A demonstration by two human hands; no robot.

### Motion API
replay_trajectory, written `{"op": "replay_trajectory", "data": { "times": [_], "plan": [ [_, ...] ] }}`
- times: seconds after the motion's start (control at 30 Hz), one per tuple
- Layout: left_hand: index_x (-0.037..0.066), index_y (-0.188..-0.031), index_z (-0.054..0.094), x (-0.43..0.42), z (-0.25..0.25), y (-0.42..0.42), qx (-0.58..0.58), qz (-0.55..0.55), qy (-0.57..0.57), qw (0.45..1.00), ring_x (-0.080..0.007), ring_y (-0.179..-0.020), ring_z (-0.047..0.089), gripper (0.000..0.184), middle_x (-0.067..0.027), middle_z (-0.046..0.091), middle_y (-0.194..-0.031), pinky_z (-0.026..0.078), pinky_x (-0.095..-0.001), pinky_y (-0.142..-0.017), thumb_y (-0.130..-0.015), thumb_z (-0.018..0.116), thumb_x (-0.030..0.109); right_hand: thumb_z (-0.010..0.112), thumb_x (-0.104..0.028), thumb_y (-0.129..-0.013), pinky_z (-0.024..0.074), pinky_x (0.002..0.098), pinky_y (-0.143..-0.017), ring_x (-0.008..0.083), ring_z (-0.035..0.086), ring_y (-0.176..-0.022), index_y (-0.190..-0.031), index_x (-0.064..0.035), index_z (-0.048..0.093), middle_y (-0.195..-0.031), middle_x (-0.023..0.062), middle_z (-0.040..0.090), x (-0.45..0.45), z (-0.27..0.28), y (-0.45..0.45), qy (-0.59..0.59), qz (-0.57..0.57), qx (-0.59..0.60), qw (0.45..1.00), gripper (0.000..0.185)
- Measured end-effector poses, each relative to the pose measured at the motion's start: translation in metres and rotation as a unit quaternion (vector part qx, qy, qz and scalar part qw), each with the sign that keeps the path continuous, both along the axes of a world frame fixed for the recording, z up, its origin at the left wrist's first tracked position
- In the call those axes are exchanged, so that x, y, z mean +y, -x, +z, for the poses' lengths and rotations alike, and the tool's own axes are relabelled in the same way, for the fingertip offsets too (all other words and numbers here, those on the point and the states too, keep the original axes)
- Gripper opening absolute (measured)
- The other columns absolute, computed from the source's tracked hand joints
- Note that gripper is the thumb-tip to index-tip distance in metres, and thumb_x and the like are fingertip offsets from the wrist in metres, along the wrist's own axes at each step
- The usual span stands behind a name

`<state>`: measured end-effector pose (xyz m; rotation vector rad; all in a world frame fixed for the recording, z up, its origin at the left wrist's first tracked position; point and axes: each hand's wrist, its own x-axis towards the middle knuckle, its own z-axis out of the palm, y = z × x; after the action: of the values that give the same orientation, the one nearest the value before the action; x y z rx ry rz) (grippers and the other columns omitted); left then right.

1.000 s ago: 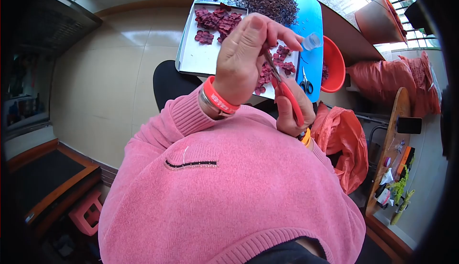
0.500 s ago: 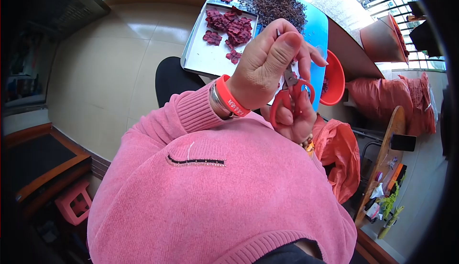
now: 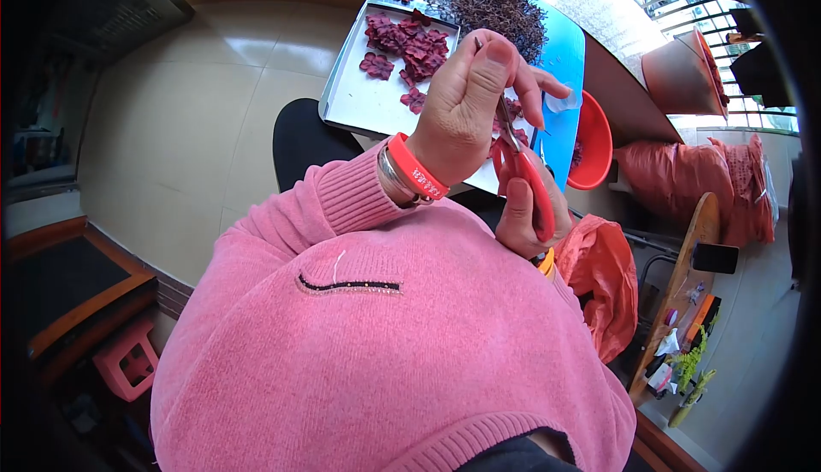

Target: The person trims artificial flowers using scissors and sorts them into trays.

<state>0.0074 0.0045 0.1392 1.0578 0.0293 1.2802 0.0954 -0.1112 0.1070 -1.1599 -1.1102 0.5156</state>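
Note:
My left hand [image 3: 462, 117], with a red wristband and a silver bracelet at its wrist, is raised over the table. Its thumb presses against the curled index finger, and a small dark tip shows between them; what it belongs to is hidden. The other fingers reach out to the right. Close below, my right hand [image 3: 534, 224] grips red-handled scissors [image 3: 539, 190], seen nearly edge-on, with blades pointing up beneath the left hand. Whether the blades touch anything is hidden. Behind the hands, dark red fabric-like flowers [image 3: 415, 49] lie in a shallow white tray [image 3: 346, 100].
A heap of dark, thin branching stems [image 3: 492, 2] lies at the back of the blue tabletop [image 3: 564, 53]. To its right stands a red bowl [image 3: 597, 143]. An orange-red bag [image 3: 607, 258] is by my right side. A black stool [image 3: 299, 143] stands below the tray.
The scissors have turned from showing both handle loops to nearly edge-on, and my right hand has turned with them. My left hand has shifted slightly left and still pinches.

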Motion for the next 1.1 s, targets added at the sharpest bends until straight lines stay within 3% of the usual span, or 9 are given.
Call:
{"op": "replay_trajectory", "data": {
  "times": [0.17, 0.23, 0.33, 0.53, 0.63, 0.77, 0.87, 1.0, 1.1],
  "plan": [
    [0.007, -0.089, 0.037, 0.002, 0.000, 0.005, 0.017, -0.007, -0.008, 1.000, -0.0336, -0.092, 0.059, 0.028, -0.0109, 0.055, -0.070, 0.037, -0.0438, -0.091, -0.098, 0.029, 0.032, 0.051, -0.026, -0.090, 0.0432, 0.0267, -0.058, 0.0095, 0.052, -0.062, -0.114, 0.0000, 0.052, -0.093, 0.0114, 0.061, 0.005, 0.002, -0.017, 0.132, 0.253, 0.488, 0.825, 0.036],
    [0.006, -0.092, 0.037, 0.003, 0.003, 0.008, 0.027, -0.015, -0.036, 0.999, -0.0343, -0.095, 0.059, 0.027, -0.0102, 0.055, -0.071, 0.034, -0.0439, -0.093, -0.098, 0.029, 0.032, 0.041, -0.038, -0.093, 0.0330, 0.0268, -0.055, 0.0051, 0.033, -0.047, -0.115, -0.0047, 0.049, -0.080, 0.0053, 0.058, 0.011, 0.000, -0.017, 0.157, 0.338, 0.594, 0.713, 0.041],
    [0.007, -0.094, 0.036, 0.001, 0.004, 0.010, 0.035, -0.021, -0.041, 0.998, -0.0339, -0.097, 0.058, 0.026, -0.0088, 0.055, -0.071, 0.027, -0.0456, -0.098, -0.098, 0.029, 0.032, 0.042, -0.037, -0.092, 0.0340, 0.0313, -0.056, 0.0053, 0.034, -0.046, -0.113, -0.0051, 0.049, -0.077, 0.0035, 0.056, 0.010, -0.003, -0.006, 0.142, 0.352, 0.687, 0.620, 0.039],
    [0.009, -0.089, 0.035, -0.003, 0.000, 0.010, 0.017, -0.004, -0.020, 1.000, -0.0338, -0.097, 0.059, 0.028, -0.0086, 0.055, -0.069, 0.023, -0.0468, -0.101, -0.098, 0.026, 0.034, 0.056, -0.018, -0.088, 0.0427, 0.0233, -0.056, 0.0146, 0.054, -0.059, -0.102, 0.0063, 0.057, -0.084, 0.0155, 0.062, 0.003, -0.005, -0.001, 0.012, 0.108, 0.193, 0.975, 0.028],
    [0.010, -0.088, 0.035, -0.005, 0.001, 0.007, 0.005, -0.006, -0.025, 1.000, -0.0340, -0.096, 0.059, 0.028, -0.0086, 0.055, -0.068, 0.022, -0.0474, -0.101, -0.098, 0.025, 0.034, 0.057, -0.010, -0.087, 0.0478, 0.0251, -0.063, 0.0195, 0.061, -0.073, -0.104, 0.0075, 0.058, -0.093, 0.0171, 0.063, 0.000, -0.004, -0.011, -0.030, 0.003, -0.205, 0.978, 0.025],
    [0.009, -0.090, 0.035, -0.004, 0.002, 0.009, 0.011, -0.006, -0.031, 0.999, -0.0333, -0.097, 0.059, 0.028, -0.0079, 0.055, -0.068, 0.021, -0.0481, -0.103, -0.097, 0.026, 0.035, 0.055, -0.015, -0.088, 0.0468, 0.0254, -0.063, 0.0169, 0.058, -0.072, -0.109, 0.0056, 0.054, -0.101, 0.0153, 0.061, -0.002, -0.005, -0.002, 0.000, 0.146, 0.184, 0.972, 0.030],
    [0.009, -0.094, 0.035, -0.001, 0.002, 0.012, 0.027, -0.004, -0.064, 0.998, -0.0321, -0.098, 0.059, 0.027, -0.0074, 0.057, -0.071, 0.022, -0.0485, -0.103, -0.097, 0.027, 0.034, 0.049, -0.029, -0.091, 0.0421, 0.0267, -0.058, 0.0103, 0.048, -0.058, -0.115, 0.0010, 0.049, -0.092, 0.0096, 0.059, 0.007, 0.001, -0.012, 0.120, 0.306, 0.525, 0.785, 0.039],
    [0.009, -0.096, 0.034, -0.002, 0.000, 0.015, 0.047, 0.016, -0.090, 0.995, -0.0324, -0.099, 0.059, 0.026, -0.0085, 0.059, -0.073, 0.023, -0.0484, -0.102, -0.098, 0.026, 0.033, 0.042, -0.035, -0.092, 0.0335, 0.0323, -0.052, 0.0066, 0.035, -0.048, -0.112, -0.0054, 0.051, -0.073, 0.0038, 0.052, 0.012, -0.005, -0.002, 0.130, 0.359, 0.677, 0.629, 0.036],
    [0.009, -0.093, 0.034, -0.002, 0.000, 0.015, 0.040, 0.009, -0.052, 0.998, -0.0336, -0.099, 0.058, 0.027, -0.0098, 0.059, -0.072, 0.022, -0.0484, -0.102, -0.098, 0.023, 0.033, 0.048, -0.032, -0.091, 0.0299, 0.0253, -0.048, 0.0066, 0.035, -0.047, -0.107, -0.0007, 0.053, -0.074, 0.0049, 0.056, 0.013, 0.004, -0.001, 0.112, 0.257, 0.440, 0.853, 0.035]
  ]
}}
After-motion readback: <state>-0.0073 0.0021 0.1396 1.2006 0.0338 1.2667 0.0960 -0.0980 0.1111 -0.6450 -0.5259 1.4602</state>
